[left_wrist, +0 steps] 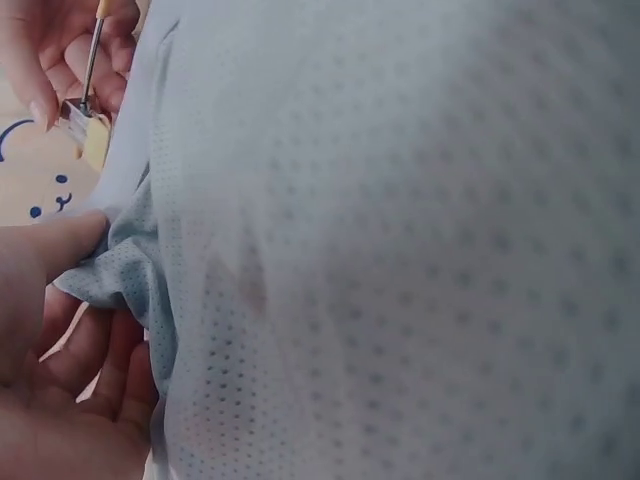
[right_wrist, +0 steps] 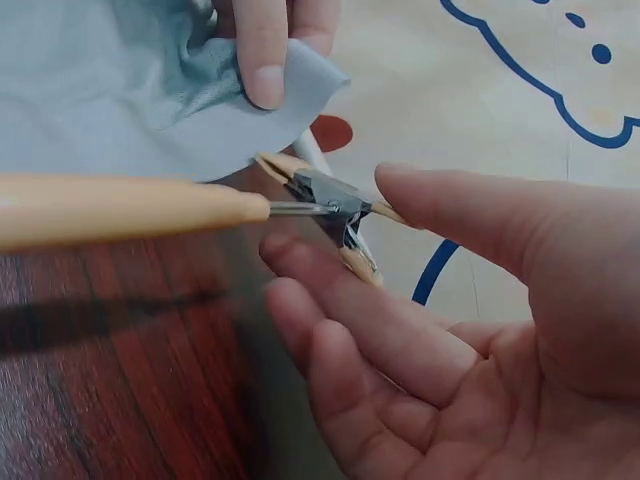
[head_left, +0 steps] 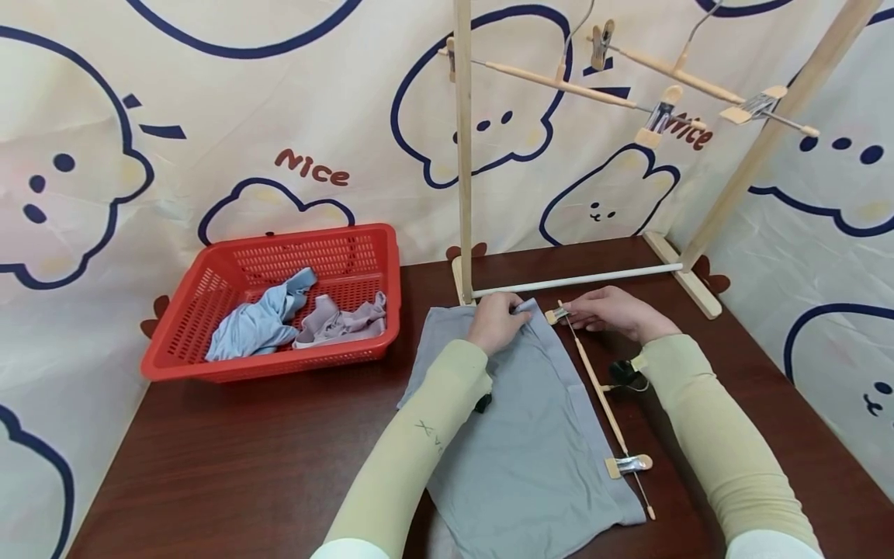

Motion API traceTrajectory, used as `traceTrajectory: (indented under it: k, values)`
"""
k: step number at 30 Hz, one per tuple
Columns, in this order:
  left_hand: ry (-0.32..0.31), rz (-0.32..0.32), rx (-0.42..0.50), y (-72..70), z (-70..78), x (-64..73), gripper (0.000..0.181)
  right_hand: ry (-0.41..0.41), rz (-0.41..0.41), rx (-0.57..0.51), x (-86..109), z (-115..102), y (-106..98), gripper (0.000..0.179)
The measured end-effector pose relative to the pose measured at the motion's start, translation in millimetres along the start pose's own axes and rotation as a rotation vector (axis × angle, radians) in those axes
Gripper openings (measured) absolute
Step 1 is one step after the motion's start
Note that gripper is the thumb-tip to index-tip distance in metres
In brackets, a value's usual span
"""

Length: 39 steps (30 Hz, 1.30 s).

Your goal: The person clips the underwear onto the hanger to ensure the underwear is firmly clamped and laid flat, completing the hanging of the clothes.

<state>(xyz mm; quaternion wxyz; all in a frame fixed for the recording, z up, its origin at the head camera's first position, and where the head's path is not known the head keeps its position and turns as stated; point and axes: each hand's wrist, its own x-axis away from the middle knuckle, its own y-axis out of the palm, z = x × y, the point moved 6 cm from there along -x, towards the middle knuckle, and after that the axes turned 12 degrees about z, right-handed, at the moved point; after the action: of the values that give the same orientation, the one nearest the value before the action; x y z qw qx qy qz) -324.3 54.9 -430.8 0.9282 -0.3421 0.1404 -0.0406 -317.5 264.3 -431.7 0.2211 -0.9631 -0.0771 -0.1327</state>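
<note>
A grey-blue garment (head_left: pixel 531 435) of perforated fabric lies spread out, its banded edge towards the right. My left hand (head_left: pixel 497 320) pinches the garment near its far corner, where the cloth bunches between thumb and fingers in the left wrist view. Alongside the band lies a clip hanger (head_left: pixel 594 373) with a wooden bar and metal rod ends. My right hand (head_left: pixel 611 312) holds the hanger's far clip (right_wrist: pixel 335 200), thumb on one handle and fingers under the other. The clip's tips are right by the garment's edge. The near clip (head_left: pixel 628 466) overlaps the band.
A red basket (head_left: pixel 272 369) with a light blue garment (head_left: pixel 261 318) and a mauve garment (head_left: pixel 342 320) stands at the back left. Behind my hands is a wooden rack (head_left: pixel 464 155) with a white lower rod (head_left: pixel 580 279). Two clip hangers (head_left: pixel 559 81) hang above.
</note>
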Motion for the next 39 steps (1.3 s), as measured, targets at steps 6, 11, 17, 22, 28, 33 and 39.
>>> traceTrajectory:
  k: [6, 11, 17, 22, 28, 33, 39]
  values:
    - [0.029, -0.040, 0.033, -0.6, 1.5, 0.2, 0.011, -0.007, 0.009, -0.035, 5.5, -4.8, 0.3, 0.054]
    - [0.032, -0.087, 0.071, -2.5, 0.2, 1.7, 0.014, -0.042, 0.065, -0.076, 11.3, -11.4, -0.6, 0.052]
    - [0.011, -0.148, 0.101, -3.6, -0.2, 1.9, 0.019, -0.095, 0.121, -0.128, 13.7, -17.0, 1.0, 0.044]
    - [-0.023, -0.192, 0.139, -4.6, 1.0, 3.1, 0.026, -0.123, 0.178, -0.178, 12.1, -16.8, 1.2, 0.035]
    - [-0.061, -0.202, 0.154, -6.1, 0.9, 4.3, 0.036, -0.177, 0.243, -0.185, 11.6, -18.9, 2.4, 0.029]
    - [-0.074, -0.212, 0.137, -5.9, 2.3, 4.7, 0.048, -0.217, 0.263, -0.181, 11.8, -22.7, 6.4, 0.025]
    - [-0.059, -0.196, 0.199, -5.3, 10.0, 4.4, 0.035, -0.220, 0.265, -0.131, 11.9, -25.5, 13.2, 0.025]
